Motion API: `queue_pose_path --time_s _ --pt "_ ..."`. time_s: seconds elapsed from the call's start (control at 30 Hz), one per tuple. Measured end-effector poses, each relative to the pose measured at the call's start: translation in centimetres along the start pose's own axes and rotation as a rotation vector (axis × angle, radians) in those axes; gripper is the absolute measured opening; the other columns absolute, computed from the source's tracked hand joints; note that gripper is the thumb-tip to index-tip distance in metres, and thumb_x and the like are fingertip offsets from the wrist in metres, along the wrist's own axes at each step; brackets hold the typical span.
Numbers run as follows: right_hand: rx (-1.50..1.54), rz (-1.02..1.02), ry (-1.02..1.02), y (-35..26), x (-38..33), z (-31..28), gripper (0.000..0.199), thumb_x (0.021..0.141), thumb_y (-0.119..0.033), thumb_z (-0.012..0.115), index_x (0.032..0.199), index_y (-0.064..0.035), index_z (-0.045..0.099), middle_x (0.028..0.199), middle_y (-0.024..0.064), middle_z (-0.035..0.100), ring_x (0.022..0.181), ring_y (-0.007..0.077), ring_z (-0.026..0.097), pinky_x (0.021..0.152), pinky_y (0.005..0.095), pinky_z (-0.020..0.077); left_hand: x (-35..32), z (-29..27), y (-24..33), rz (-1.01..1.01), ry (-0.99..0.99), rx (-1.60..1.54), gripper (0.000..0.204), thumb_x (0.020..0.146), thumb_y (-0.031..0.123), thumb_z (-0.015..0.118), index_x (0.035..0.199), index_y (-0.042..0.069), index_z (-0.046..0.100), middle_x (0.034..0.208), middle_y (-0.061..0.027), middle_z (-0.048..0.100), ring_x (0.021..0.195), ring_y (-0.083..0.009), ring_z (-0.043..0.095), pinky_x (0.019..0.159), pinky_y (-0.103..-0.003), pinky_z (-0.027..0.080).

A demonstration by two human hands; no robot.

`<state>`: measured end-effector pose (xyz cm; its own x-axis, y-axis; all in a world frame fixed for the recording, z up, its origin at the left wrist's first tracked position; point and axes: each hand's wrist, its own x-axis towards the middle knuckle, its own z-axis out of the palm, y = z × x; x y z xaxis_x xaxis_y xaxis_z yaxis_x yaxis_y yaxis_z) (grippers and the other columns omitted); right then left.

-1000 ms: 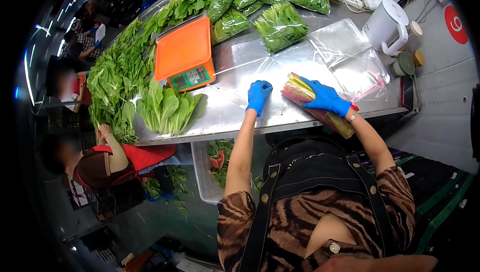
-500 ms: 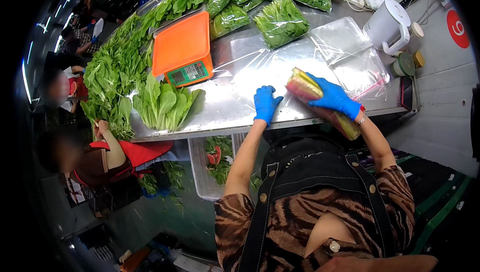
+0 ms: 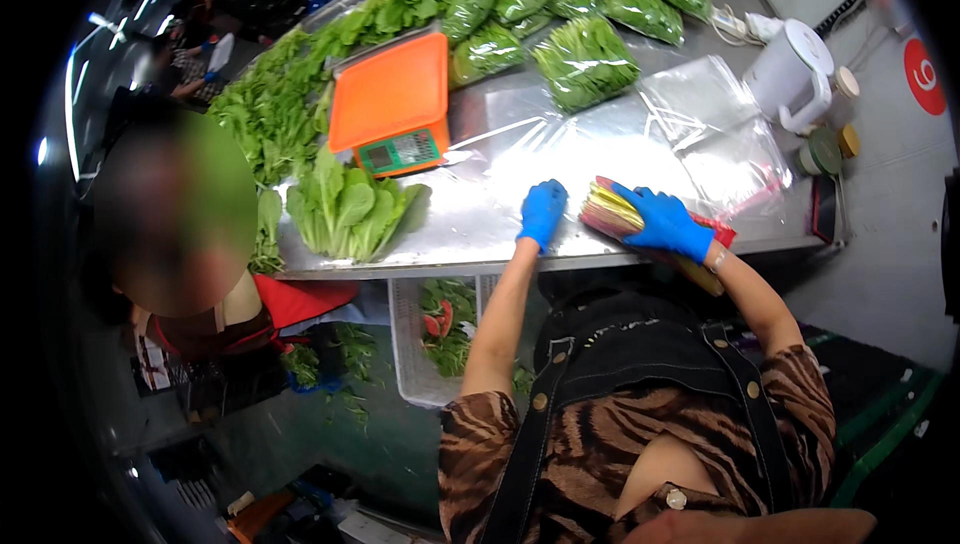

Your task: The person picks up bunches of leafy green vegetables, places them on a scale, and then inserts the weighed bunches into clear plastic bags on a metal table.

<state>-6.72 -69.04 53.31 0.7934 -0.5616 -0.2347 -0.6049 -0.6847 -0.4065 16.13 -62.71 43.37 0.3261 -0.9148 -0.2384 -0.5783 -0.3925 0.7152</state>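
2 gloved hands: left hand [image 3: 543, 214] flat on table [image 3: 480, 214], right hand [image 3: 665, 224] gripping bag stack [image 3: 612, 214].

We stand in a produce packing area: a steel table [image 3: 600, 159] carries loose leafy greens [image 3: 345, 209], bagged greens [image 3: 585, 64], an orange weighing scale [image 3: 392, 104] and clear plastic bags [image 3: 715, 129], with a crate [image 3: 415, 344] of vegetables beneath.
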Motion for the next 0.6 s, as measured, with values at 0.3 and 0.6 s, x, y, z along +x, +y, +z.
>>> queue_pose_path --time_s 0.3,0.6 --pt "-0.048 0.006 -0.016 -0.5 0.0 -0.6 0.088 0.055 -0.047 0.068 0.131 -0.0254 0.029 0.094 0.015 0.053 0.08 0.0325 0.057 0.07 0.0414 0.0458 -1.2 0.2 0.6 0.217 0.222 0.279 0.008 0.073 0.018 0.055 0.077 0.013 0.057 0.081 -0.0084 0.055 0.078 -0.0282 0.051 0.064 -0.041 0.042" --pt "-0.026 -0.033 0.007 0.1 0.3 -0.2 0.088 0.056 -0.048 0.067 0.131 -0.023 0.028 0.094 0.0164 0.055 0.08 0.0329 0.057 0.071 0.0419 0.0451 -1.4 0.0 0.5 0.231 0.181 0.223 0.027 0.064 0.023 0.067 0.085 0.013 0.053 0.087 -0.0056 0.053 0.085 -0.026 0.049 0.07 -0.039 0.04"
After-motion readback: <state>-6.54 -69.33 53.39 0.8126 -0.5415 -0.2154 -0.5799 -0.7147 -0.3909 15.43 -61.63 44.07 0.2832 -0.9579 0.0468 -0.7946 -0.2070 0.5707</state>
